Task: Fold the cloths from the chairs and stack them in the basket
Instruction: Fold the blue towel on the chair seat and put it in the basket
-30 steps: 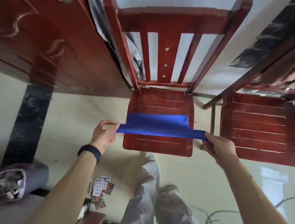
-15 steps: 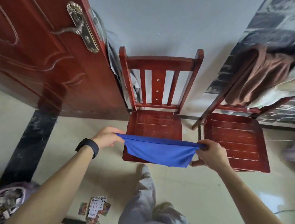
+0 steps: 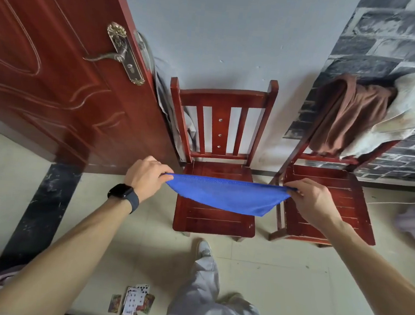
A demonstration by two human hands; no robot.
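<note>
**Mia:** What is the left hand (image 3: 147,177) doing?

**Tom:** Its fingers and thumb pinch one top corner of the soft blue cloth (image 3: 225,196). The right hand (image 3: 310,201) pinches the other top corner the same way. The cloth is pulled straight along the top and hangs down between the two hands.

**Mia:** What is under the hands?

**Tom:** The seat of a red wooden chair (image 3: 213,220) is just below them. The cloth hangs over the seat, and I think it does not touch it. Past the right hand stands a second red wooden chair (image 3: 349,220). It has a brown cloth (image 3: 348,114) and a cream cloth (image 3: 411,107) on its back.

**Mia:** Where is the basket?

**Tom:** I cannot see it.

**Mia:** What can go wrong?

**Tom:** The pinches are small, right at the corners. If one slips, that side drops and the fold gets crooked. The bottom also hangs lower near the right hand, so the edges may not line up at the next fold.

**Mia:** Is it different from a second ago?

**Tom:** Yes. Then the far part of the cloth lay on the seat. Now the hands are up and the whole cloth hangs in the air.
</note>
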